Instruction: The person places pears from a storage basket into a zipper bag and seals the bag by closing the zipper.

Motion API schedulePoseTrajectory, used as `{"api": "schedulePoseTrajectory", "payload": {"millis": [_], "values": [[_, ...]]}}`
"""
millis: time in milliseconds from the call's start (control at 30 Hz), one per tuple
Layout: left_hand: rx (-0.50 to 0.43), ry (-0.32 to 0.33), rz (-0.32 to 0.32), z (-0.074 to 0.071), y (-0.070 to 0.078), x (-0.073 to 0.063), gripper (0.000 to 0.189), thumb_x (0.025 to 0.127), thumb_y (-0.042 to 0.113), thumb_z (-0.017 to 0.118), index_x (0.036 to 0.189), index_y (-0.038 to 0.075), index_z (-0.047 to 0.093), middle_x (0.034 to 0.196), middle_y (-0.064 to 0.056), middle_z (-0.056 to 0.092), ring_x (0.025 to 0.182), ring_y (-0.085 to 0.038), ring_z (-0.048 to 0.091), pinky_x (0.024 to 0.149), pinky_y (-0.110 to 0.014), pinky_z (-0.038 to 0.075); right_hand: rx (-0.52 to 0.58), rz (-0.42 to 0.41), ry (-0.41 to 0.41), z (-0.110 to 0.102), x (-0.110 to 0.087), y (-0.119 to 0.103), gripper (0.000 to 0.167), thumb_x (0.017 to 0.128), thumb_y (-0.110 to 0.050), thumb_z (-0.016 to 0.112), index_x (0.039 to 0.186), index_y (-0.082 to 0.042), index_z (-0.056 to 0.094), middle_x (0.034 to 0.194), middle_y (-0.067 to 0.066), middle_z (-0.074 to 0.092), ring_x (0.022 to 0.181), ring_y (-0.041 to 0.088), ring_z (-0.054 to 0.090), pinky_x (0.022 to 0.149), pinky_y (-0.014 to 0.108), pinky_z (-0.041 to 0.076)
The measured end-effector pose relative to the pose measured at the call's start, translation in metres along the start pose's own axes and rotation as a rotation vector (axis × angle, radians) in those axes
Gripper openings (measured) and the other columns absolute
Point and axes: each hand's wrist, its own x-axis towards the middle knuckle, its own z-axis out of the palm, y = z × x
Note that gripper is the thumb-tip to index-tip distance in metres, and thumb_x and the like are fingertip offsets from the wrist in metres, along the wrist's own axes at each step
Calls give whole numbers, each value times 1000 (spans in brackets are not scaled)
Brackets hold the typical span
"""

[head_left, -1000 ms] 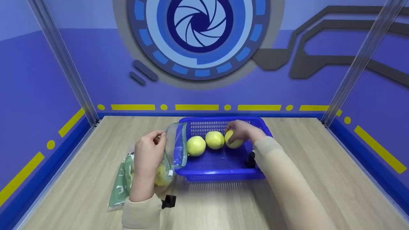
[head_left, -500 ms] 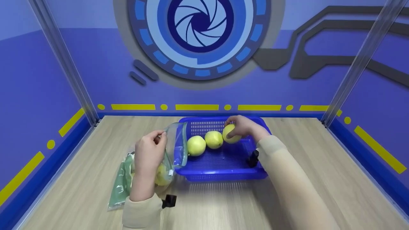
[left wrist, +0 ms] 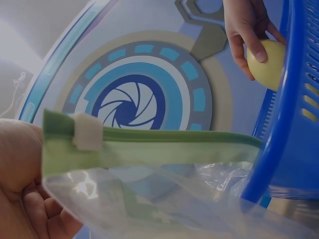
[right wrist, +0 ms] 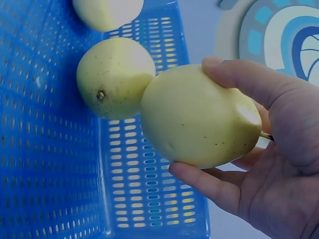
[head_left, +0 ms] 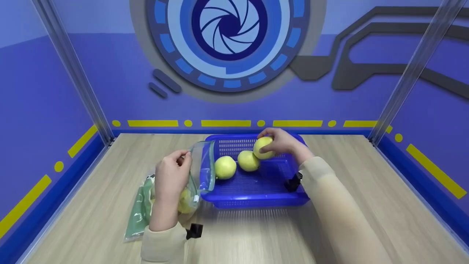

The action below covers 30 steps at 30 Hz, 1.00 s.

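My left hand (head_left: 171, 178) pinches the edge of a clear slider zip bag (head_left: 201, 167), whose mouth rests against the left side of a blue plastic basket (head_left: 253, 197). The left wrist view shows the bag's green zip strip and white slider (left wrist: 88, 131). Yellow fruit (head_left: 186, 202) shows through the bag, partly hidden by the hand and wrist. Over the basket's back part, my right hand (head_left: 284, 143) grips a yellow-green pear (right wrist: 194, 119) with a short stem. Two more pears, one in the middle (head_left: 248, 161) and one at the left (head_left: 225, 167), lie in the basket.
A green-printed plastic bag part (head_left: 137, 216) lies on the wooden table (head_left: 249, 234) left of my left wrist. Black wrist camera mounts (head_left: 195, 231) stick out from both sleeves. Blue walls enclose the table at the back and sides.
My right hand has lifted the pear up and slightly back and left from the basket floor. The middle pear has shifted a little. The left hand and bag have stayed in place.
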Motion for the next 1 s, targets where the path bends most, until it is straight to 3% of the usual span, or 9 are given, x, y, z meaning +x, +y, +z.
{"api": "schedulePoseTrajectory", "payload": {"millis": [300,667,1000], "values": [[3,1,2,0,1,0,25,98,20,62,107,4,79,74,-7,67,64,-19,55,62,-30,42,88,-56,44,1,-6,-8,51,82,-22,86,129,-18,66,131,13,65,107,28,62,83,33,54],[-12,9,14,0,1,-1,24,98,19,63,106,3,79,73,-7,66,63,-17,53,61,-30,42,262,-79,64,9,-14,-27,55,83,-19,86,134,-15,64,131,17,63,109,28,62,74,34,61],[-16,5,13,0,0,-1,24,99,19,62,105,4,79,71,-6,63,59,-16,50,59,-30,40,352,-121,78,22,-20,-44,55,83,-15,84,134,-13,64,134,17,62,112,29,63,81,43,62]]}}
